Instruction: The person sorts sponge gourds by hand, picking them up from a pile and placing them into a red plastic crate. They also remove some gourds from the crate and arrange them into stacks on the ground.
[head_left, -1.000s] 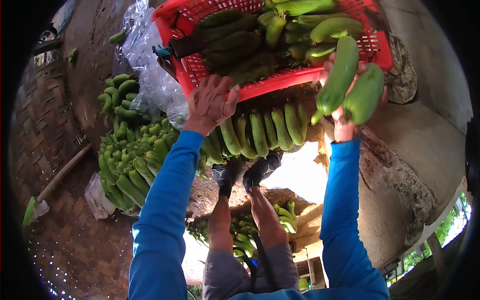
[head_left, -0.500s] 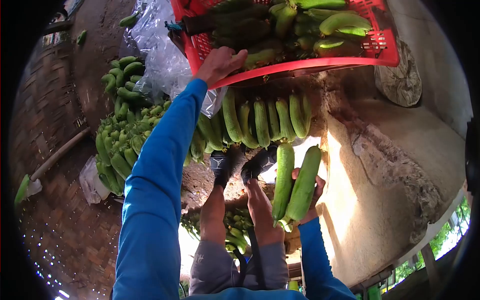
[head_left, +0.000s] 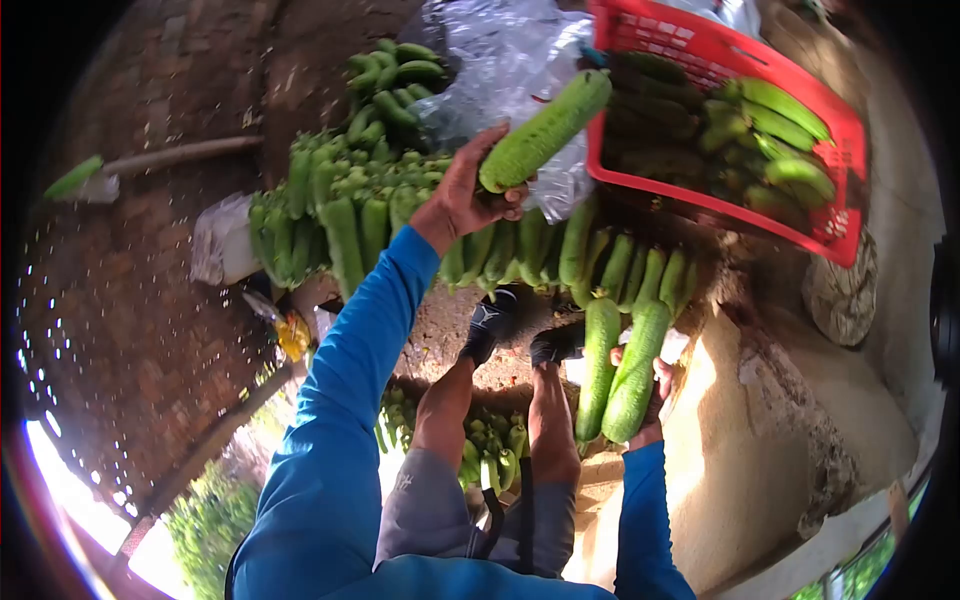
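Note:
A single large green cucumber point(head_left: 548, 130) is gripped by my left hand point(head_left: 468, 195), raised over the pile and left of the red crate point(head_left: 720, 205). Lower right, my right hand point(head_left: 655, 395) holds two long cucumbers point(head_left: 636, 370) side by side, its fingers partly hidden behind them. More green cucumbers lie inside the crate. Below it, a row of cucumbers point(head_left: 575, 245) stands side by side, joining a large heap point(head_left: 345, 235) on the left.
Clear plastic sheeting point(head_left: 500, 60) lies between the heap and crate. A whitish bag point(head_left: 222, 240) rests left of the heap, and a sack point(head_left: 842, 295) below the crate. More produce point(head_left: 492, 440) sits behind my legs. A pole point(head_left: 185, 155) lies at left.
My left hand has left the crate's rim and now holds a cucumber. The view has turned, so the crate appears farther right. My right hand still holds its two cucumbers.

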